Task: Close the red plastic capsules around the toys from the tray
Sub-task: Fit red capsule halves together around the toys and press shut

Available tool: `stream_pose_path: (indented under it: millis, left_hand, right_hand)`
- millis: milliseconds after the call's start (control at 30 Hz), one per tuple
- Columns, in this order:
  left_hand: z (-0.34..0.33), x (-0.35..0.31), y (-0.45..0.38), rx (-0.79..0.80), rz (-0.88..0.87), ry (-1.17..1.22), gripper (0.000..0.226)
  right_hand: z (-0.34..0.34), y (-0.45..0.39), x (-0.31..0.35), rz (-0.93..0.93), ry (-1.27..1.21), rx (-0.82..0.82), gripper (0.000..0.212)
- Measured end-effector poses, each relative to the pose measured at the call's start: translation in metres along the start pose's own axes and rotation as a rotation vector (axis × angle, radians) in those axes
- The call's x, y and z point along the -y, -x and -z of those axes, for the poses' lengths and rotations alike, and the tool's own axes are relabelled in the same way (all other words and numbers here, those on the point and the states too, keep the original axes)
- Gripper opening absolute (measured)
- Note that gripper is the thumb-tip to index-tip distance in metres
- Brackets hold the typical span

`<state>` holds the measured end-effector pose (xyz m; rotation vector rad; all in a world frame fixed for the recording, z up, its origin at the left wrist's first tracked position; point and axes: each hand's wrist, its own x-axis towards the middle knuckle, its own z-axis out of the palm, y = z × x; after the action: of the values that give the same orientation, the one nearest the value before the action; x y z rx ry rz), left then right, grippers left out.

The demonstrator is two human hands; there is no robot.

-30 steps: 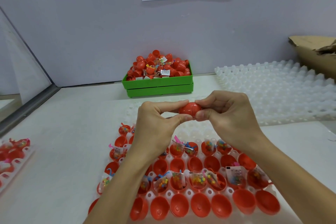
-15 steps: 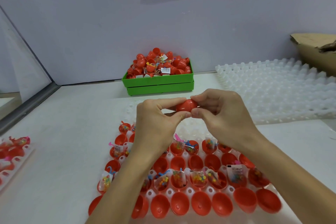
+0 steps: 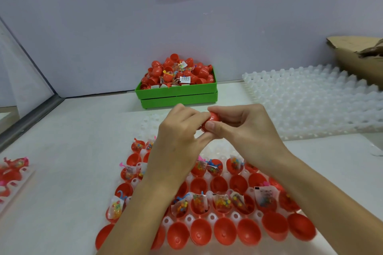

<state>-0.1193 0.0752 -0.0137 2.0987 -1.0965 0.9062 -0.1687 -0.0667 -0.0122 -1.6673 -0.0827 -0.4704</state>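
Both hands hold one red capsule (image 3: 213, 118) above the white tray (image 3: 211, 218). My left hand (image 3: 178, 134) pinches its left end with thumb and fingers. My right hand (image 3: 240, 128) grips the right end, the thumb lying across the front. Most of the capsule is hidden by fingers. The tray below holds several open red capsule halves (image 3: 223, 232); many carry small bagged toys (image 3: 221, 202) with coloured beads.
A green bin (image 3: 178, 95) heaped with red capsules stands at the back by the wall. Empty white trays (image 3: 310, 101) lie to the right, brown cardboard (image 3: 356, 56) behind them. Another tray with capsules (image 3: 12, 174) sits at the left edge.
The hands have closed in tighter on the capsule and hide more of it. The capsule sits slightly tilted, its right end higher. Nothing in the tray has shifted.
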Motion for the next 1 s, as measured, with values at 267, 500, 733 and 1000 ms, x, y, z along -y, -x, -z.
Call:
stream_pose_path:
  millis: [267, 500, 733, 1000]
  left_hand:
    - [0.001, 0.002, -0.004, 0.133, 0.51, 0.714, 0.049]
    - [-0.004, 0.008, -0.002, 0.21, 0.773, 1.179, 0.042]
    - [-0.002, 0.002, -0.005, 0.248, 0.876, 1.441, 0.045]
    - [0.0, -0.004, -0.005, 0.278, 0.881, 1.598, 0.05]
  right_hand:
    - [0.008, -0.005, -0.004, -0.132, -0.339, 0.01, 0.015]
    - [0.005, -0.003, -0.011, -0.085, -0.365, 0.141, 0.036]
    - [0.009, -0.003, -0.006, -0.035, -0.294, 0.187, 0.046]
    - [0.004, -0.003, -0.004, 0.007, -0.339, 0.206, 0.036]
